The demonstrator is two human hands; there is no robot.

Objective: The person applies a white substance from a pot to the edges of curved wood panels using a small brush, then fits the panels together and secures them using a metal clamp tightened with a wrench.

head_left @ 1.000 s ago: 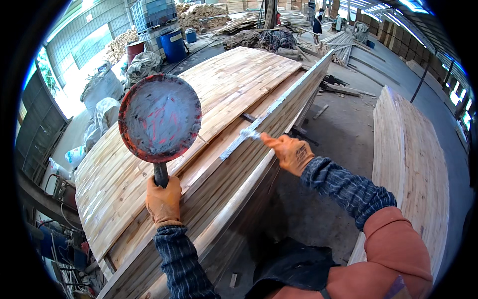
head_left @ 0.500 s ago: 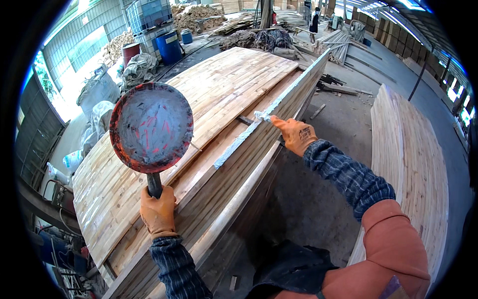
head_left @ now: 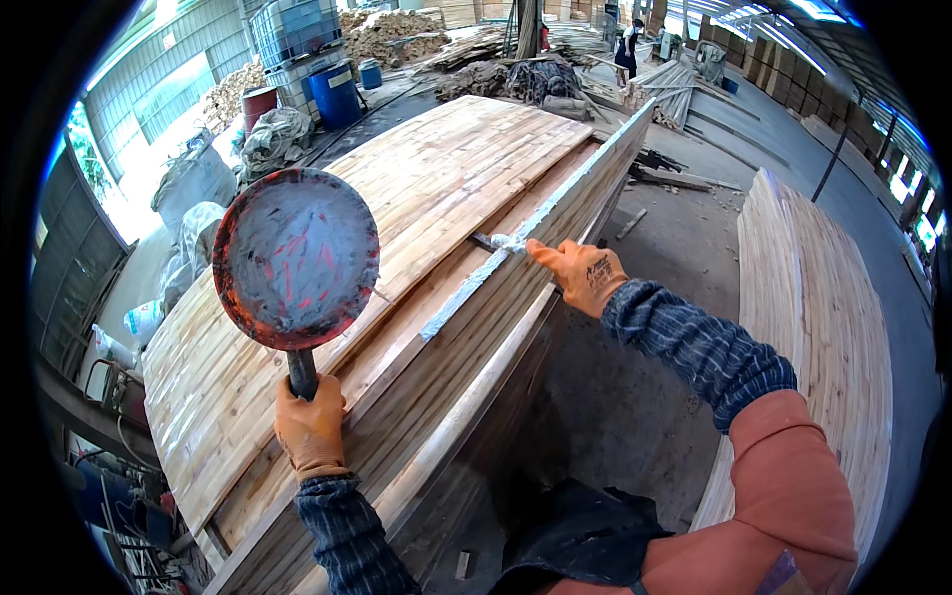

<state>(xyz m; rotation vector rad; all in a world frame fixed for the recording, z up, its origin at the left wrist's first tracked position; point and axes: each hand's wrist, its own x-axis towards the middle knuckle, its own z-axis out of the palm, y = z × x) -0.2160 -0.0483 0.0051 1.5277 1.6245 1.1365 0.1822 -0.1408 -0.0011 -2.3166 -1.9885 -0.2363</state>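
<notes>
My left hand (head_left: 309, 428), in an orange glove, is closed round the dark handle of a round frying pan (head_left: 296, 260). Grey paste coats the inside of the pan, with red streaks showing through, and it is held above the wooden panels. In an orange glove too, my right hand (head_left: 585, 278) grips a small spreader (head_left: 510, 243) smeared with pale paste; its handle is mostly hidden by my fingers. The spreader touches the narrow top edge of an upright wooden board (head_left: 565, 234). A strip of pale blue-white paste (head_left: 458, 301) runs along that edge on both sides of the spreader.
A wide wooden panel (head_left: 436, 154) lies left of the upright board. More wooden panels (head_left: 813, 327) stand at the right, across a strip of concrete floor (head_left: 615, 397). Behind are a blue drum (head_left: 335, 96), a caged tank (head_left: 295, 30), wood piles and a distant person (head_left: 626, 52).
My right hand and the spreader have shifted slightly nearer and left along the board's edge. The pan has moved a little to the left and down. The distant person has changed posture.
</notes>
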